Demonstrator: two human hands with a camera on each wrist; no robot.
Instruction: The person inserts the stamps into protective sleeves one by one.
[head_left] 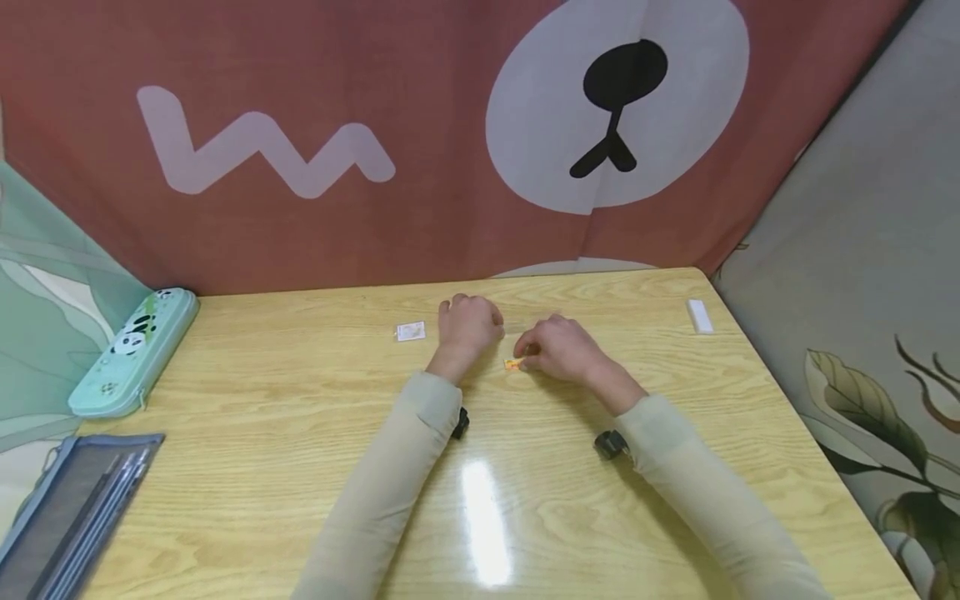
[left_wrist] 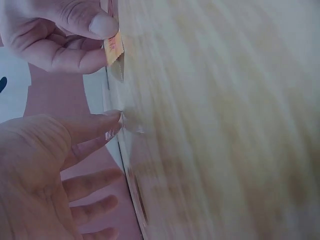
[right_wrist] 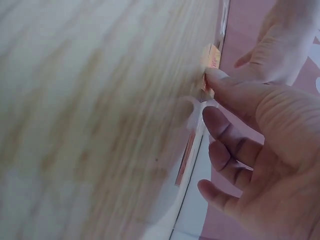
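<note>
- My pale sleeves (head_left: 382, 492) come from the bottom edge.
- Near the frame's centre, my right grip (head_left: 564, 348) pinches a small orange packet (head_left: 512, 364).
- Whether my left grip (head_left: 470, 325), nearby, holds something, I cannot tell.

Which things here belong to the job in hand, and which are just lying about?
In the job:
orange wrapper, pinched by the right hand
clear plastic, seemingly pinched by the left hand

Apparently lying about, untouched:
white card
white block
pencil case
pouch
</note>
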